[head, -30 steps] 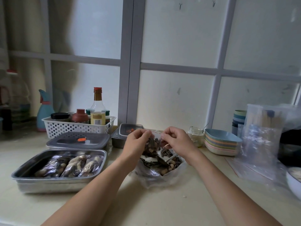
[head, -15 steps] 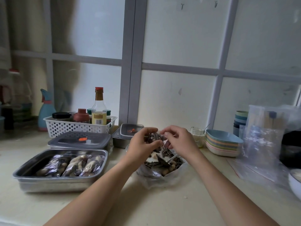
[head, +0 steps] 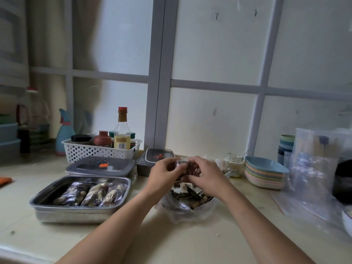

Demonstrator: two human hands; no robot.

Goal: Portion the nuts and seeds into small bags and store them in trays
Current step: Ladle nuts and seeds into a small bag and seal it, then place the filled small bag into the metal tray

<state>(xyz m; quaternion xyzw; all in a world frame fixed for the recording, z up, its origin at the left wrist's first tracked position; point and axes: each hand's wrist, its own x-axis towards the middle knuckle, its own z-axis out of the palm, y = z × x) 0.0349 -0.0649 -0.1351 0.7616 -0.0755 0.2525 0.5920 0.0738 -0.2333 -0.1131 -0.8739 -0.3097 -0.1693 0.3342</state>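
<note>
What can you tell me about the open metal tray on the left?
The open metal tray is a shallow rectangular pan, steel by its look, with rounded corners and a rolled rim, no lid on it. It sits flat on the counter, in front of a lidded container. Several clear filled bags of pale nuts and dark seeds lie side by side inside. Neither the left hand nor the right hand touches it.

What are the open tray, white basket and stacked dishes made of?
Open tray: metal, likely stainless steel or aluminium; dull grey sheen, soft reflections on the wall. White basket: moulded plastic, matte, regular round holes. Stacked dishes: pastel, matte, thin rims; probably plastic or melamine, ceramic not excluded.
</note>
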